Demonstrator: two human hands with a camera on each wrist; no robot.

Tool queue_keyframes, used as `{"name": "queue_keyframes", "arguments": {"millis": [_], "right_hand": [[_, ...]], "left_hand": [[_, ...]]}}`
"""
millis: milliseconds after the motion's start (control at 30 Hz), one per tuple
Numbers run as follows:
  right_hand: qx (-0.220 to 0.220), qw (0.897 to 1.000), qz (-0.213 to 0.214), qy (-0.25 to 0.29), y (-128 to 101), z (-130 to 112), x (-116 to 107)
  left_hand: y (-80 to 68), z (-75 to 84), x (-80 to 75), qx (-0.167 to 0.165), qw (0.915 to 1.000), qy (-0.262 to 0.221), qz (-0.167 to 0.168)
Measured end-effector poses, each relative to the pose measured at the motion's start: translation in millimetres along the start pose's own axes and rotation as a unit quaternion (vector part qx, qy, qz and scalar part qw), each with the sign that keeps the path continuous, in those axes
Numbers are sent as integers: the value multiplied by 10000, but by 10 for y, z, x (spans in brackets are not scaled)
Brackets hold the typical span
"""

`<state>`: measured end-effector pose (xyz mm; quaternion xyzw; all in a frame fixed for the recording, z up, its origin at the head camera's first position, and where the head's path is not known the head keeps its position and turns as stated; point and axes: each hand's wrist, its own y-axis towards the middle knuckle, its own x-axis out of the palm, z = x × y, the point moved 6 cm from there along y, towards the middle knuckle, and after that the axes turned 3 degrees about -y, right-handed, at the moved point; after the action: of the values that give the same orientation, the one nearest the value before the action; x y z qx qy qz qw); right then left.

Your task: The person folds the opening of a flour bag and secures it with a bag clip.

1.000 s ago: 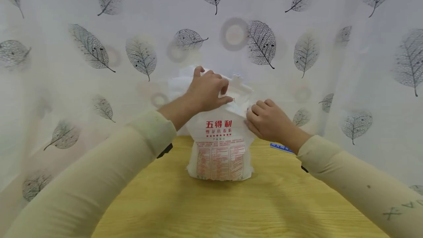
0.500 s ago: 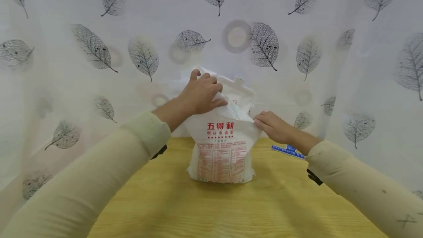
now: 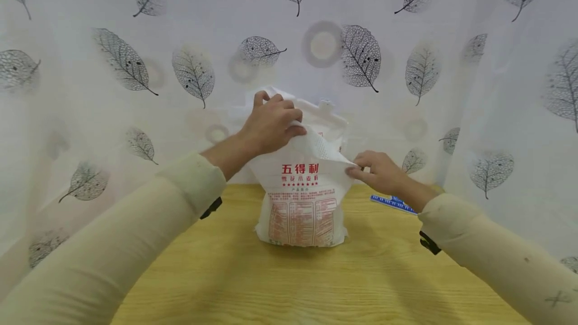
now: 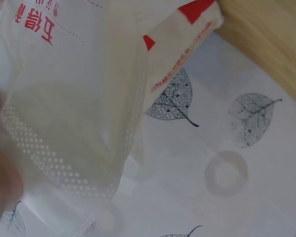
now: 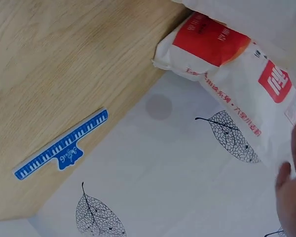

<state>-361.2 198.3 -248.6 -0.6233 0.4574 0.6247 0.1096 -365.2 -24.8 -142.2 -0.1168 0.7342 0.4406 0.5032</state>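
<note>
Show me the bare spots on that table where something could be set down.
The widest free patch is the wooden table in front of the flour bag, between the two sleeves. A narrower strip lies left of the bag. Right of it, the blue clip takes the back edge. Around the bag's top both hands, left hand and right hand, crowd it.

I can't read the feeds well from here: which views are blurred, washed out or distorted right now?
Head view: even soft light, fisheye bend at the edges, the right hand slightly motion-blurred, the flour bag print sharp. Left wrist view: the bag's film fills the frame, hazy and pale. Right wrist view: crisp on the blue clip, fingers blurred at the edge.
</note>
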Motion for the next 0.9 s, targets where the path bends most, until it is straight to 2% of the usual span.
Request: {"name": "queue_keyframes", "arguments": {"millis": [33,67,133,167,200,233,333,367,400,433,500,567,700,833,900], "right_hand": [[-447,9951,360,-802,-15,-54,-6],[-870,9809,758,-1569,-33,-106,-1],[-1604,9352,1545,-2753,-83,-201,17],[-1862,9175,1777,-3033,-108,-231,26],[-1961,9145,1812,-3041,-120,-239,32],[-1882,9265,1674,-2797,-120,-220,40],[-1146,9777,979,-1462,-96,-124,34],[-846,9883,751,-1022,-89,-90,40],[-580,9944,577,-673,-77,-62,53],[-399,9973,425,-455,-67,-47,70],[-353,9980,245,-471,-46,-51,112],[-560,9950,350,-744,-31,-75,148],[-859,9855,875,-1172,-55,-74,153],[-707,9899,913,-826,-140,18,100],[-532,9909,881,-863,-186,91,77]], "left_hand": [[-8,0,-10,34,10000,14,34],[-19,1,-20,74,9999,26,85],[-50,3,-38,155,9997,6,189],[-67,4,-46,185,9996,-18,227],[-79,3,-50,206,9995,-51,250],[-90,2,-53,227,9993,-91,266],[-104,6,-59,285,9990,-239,245],[-104,5,-59,299,9990,-262,221],[-104,3,-60,305,9990,-278,191],[-104,0,-61,308,9990,-282,163],[-108,-8,-62,296,9991,-273,99],[-114,-13,-61,282,9992,-267,46],[-116,-2,-59,297,9992,-253,23],[-117,24,-48,346,9991,-257,40],[-125,34,-45,378,9989,-258,63]]}}
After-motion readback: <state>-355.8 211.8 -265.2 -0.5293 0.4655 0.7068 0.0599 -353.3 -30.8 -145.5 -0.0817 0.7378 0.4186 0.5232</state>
